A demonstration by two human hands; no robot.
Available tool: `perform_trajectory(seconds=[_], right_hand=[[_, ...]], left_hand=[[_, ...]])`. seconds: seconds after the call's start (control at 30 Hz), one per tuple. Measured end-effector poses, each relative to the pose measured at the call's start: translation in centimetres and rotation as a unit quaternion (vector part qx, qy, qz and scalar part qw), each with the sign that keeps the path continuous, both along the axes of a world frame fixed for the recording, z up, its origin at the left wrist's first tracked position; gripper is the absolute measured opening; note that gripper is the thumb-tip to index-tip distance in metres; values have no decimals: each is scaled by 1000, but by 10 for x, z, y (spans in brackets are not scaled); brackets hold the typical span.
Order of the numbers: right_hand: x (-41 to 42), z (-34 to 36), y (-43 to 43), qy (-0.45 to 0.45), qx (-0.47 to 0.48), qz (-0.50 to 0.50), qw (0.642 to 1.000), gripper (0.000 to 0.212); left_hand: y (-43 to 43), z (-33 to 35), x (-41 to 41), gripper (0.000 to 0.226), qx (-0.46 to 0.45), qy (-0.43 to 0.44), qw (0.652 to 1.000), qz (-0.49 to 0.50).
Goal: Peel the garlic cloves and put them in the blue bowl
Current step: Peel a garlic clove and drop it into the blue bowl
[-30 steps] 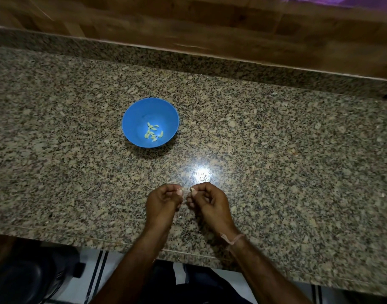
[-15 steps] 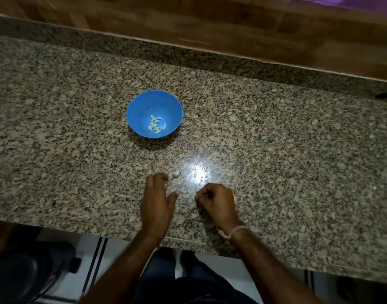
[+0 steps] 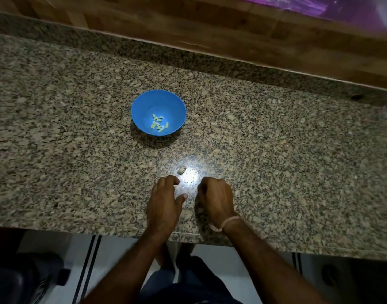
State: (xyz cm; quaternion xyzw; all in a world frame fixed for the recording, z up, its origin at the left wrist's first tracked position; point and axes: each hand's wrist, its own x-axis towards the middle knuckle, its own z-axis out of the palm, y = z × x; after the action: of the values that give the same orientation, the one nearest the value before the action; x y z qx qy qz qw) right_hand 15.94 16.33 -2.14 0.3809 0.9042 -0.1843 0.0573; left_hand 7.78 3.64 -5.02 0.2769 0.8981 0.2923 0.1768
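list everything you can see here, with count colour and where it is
bowl: one, blue, on the counter beyond the hands
peeled cloves: a small pile, too small to count surely, pale yellow-green, in the bowl's bottom
loose clove: one, pale, on the counter just beyond the left fingers, beside the light glare
counter: one, speckled granite, fills the middle of the view
wall: brown wood-look, behind the counter
purple thing: one, top right, blurred
floor: white with dark stripes, below the counter edge
wrist thread: one, pinkish, on the right wrist
left hand: open, reaching toward the loose clove
right hand: curled, contents hidden
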Motion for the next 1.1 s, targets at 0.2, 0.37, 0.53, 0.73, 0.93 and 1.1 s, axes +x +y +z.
perform_trajectory(seconds=[0.2,0.37,0.53,0.73,0.93,1.1], right_hand=[[10,-5,-6,172,-228,-135,949,13],[29,3,-24,316,-496,-269,762,8],[30,6,-23,338,-479,-269,764,10],[30,-4,-13,297,-337,-158,879,18],[29,-10,-10,293,-333,-155,883,15],[28,-15,-6,265,-463,-246,809,15]], left_hand=[[5,5,0,6,86,-146,985,31],[6,10,2,17,145,-269,951,55],[7,14,9,24,106,-199,974,3],[17,20,18,30,99,-182,978,-26],[22,13,20,27,92,-258,962,13],[31,15,22,28,103,-179,978,-9]])
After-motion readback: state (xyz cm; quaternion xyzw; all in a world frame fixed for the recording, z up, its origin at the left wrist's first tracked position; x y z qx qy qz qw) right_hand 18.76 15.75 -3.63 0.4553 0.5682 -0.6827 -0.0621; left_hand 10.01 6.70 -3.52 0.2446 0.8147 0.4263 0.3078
